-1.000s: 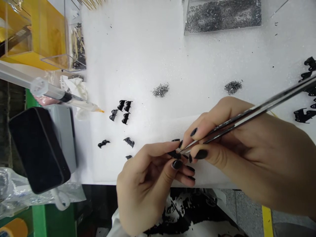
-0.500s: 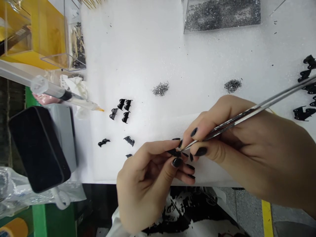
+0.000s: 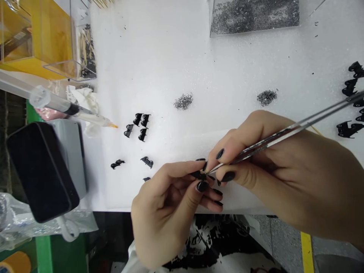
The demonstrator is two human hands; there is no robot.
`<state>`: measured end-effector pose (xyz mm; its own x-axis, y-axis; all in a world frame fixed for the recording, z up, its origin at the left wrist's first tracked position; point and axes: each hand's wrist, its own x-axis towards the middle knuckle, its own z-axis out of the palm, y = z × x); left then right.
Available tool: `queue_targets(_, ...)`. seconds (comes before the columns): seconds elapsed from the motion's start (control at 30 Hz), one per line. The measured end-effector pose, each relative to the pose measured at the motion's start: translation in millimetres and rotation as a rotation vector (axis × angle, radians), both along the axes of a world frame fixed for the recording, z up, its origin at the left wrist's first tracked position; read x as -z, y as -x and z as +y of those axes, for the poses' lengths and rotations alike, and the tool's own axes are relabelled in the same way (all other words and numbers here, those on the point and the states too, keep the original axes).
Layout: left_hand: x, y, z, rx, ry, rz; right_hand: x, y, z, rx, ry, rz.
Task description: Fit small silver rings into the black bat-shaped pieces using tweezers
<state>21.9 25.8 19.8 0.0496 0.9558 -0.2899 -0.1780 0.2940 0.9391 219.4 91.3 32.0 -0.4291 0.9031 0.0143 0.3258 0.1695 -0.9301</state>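
Between thumb and forefinger, my left hand (image 3: 170,204) pinches a small black plastic part (image 3: 198,175) over the near edge of the white table. My right hand (image 3: 264,167) is closed around metal tweezers (image 3: 273,139), whose tips reach the part's right end. Fingers partly cover the part, and whatever the tips grip is too small to make out. Similar loose black parts (image 3: 137,127) lie to the left of my hands. Beyond them are two small piles of tiny metallic pieces, a left pile (image 3: 183,101) and a right pile (image 3: 267,98).
A clear tray (image 3: 256,17) of tiny metallic pieces stands at the back. More black parts (image 3: 349,129) sit at the right edge. On the left are a syringe (image 3: 82,112) with an orange tip, a black phone-like device (image 3: 42,172) and a clear box (image 3: 59,66).
The whole view has shifted slightly, so things appear a little further left. Both hands keep the same grip on the black part and the tweezers.
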Motion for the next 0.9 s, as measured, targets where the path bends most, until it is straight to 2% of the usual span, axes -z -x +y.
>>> queue_targets(0.7,1.8,-0.1,-5.4,-0.008,-0.014,-0.041,-1.5,-0.8,1.0,0.000,0.018,-0.023)
queue_targets(0.9,3.6,-0.9,-4.8,-0.024,-0.046,-0.047,-1.5,0.8,-1.6,-0.005,0.071,0.012)
